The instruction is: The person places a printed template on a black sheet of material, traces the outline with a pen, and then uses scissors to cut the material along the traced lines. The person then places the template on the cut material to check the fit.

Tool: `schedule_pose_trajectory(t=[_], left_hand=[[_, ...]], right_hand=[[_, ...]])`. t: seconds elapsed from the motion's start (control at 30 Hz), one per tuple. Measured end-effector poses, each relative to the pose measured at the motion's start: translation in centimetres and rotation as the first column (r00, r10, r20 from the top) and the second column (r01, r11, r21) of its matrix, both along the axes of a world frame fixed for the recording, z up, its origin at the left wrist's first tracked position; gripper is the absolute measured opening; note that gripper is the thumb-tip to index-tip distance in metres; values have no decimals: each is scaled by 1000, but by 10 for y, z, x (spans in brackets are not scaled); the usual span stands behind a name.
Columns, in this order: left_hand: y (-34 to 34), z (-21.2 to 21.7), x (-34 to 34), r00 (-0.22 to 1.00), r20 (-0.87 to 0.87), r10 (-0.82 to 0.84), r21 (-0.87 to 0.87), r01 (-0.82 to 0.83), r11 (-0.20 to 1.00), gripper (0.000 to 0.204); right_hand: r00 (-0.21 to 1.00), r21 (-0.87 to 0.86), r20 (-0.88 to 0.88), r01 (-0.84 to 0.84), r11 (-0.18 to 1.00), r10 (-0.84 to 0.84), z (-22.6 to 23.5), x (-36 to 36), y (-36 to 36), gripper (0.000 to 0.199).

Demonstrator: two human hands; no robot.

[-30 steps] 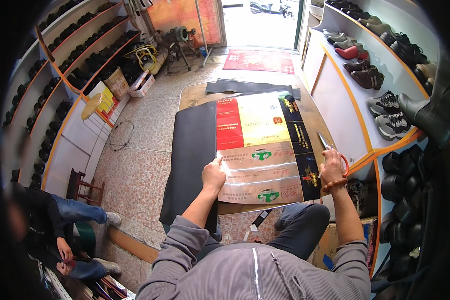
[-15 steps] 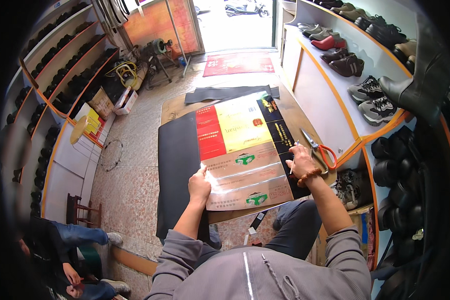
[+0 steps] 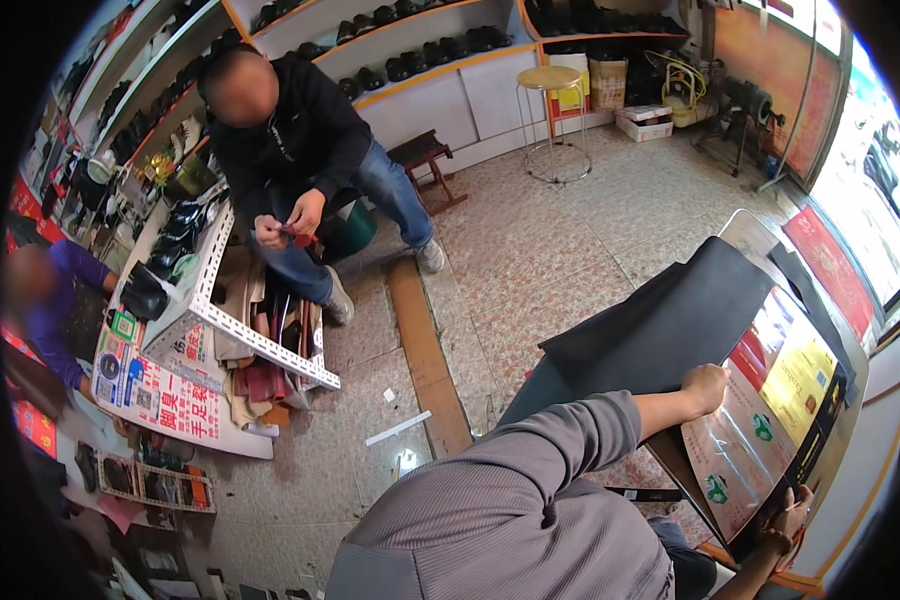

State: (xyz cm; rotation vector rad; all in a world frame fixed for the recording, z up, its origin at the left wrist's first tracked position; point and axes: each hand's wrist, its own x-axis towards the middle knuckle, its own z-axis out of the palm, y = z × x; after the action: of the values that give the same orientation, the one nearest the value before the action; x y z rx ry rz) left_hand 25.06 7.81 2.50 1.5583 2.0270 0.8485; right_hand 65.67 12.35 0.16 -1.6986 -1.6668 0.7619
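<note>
A large printed cardboard sheet point(image 3: 770, 420), red, yellow and brown under clear film, lies on a black mat point(image 3: 660, 320) on the worktable at the right. My left hand point(image 3: 706, 386) sits on the sheet's near left edge, where it meets the mat, with its fingers curled over that edge. My right hand point(image 3: 792, 512) is at the sheet's lower right edge, fingers apart and touching it. My grey sleeve point(image 3: 530, 490) fills the bottom middle of the view.
A seated person in a black jacket point(image 3: 290, 140) handles something small and red. Beside them is a white metal rack point(image 3: 260, 345) of leather pieces. Another person in purple point(image 3: 40, 300) is at the far left. A round stool point(image 3: 555, 80) and shoe shelves point(image 3: 420, 45) stand behind.
The view has swung hard to the left, so the table is now at the right edge and the seated people have come into sight. Both hands stay on the sheet.
</note>
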Motion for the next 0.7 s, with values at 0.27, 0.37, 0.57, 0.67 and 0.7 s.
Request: schedule_pose_trajectory(t=[0.27,0.37,0.57,0.67,0.7], left_hand=[[-9,15,-2,1000,-16,-9,-36,8,999,19],[-7,13,-2,1000,-15,-8,-38,7,999,18],[-6,8,-2,999,-37,-35,-12,34,999,21],[-7,12,-2,1000,-22,-22,-26,21,999,19],[-7,13,-2,1000,-17,-19,-38,19,999,19]], right_hand=[[985,30,-171,-31,999,36,-42,49,39,38],[983,68,-174,-50,996,61,-45,49,39,31],[996,20,-54,-72,997,73,-36,43,40,21],[998,42,-30,-55,998,57,-34,38,38,20],[998,55,-4,-58,997,59,-34,36,37,20]])
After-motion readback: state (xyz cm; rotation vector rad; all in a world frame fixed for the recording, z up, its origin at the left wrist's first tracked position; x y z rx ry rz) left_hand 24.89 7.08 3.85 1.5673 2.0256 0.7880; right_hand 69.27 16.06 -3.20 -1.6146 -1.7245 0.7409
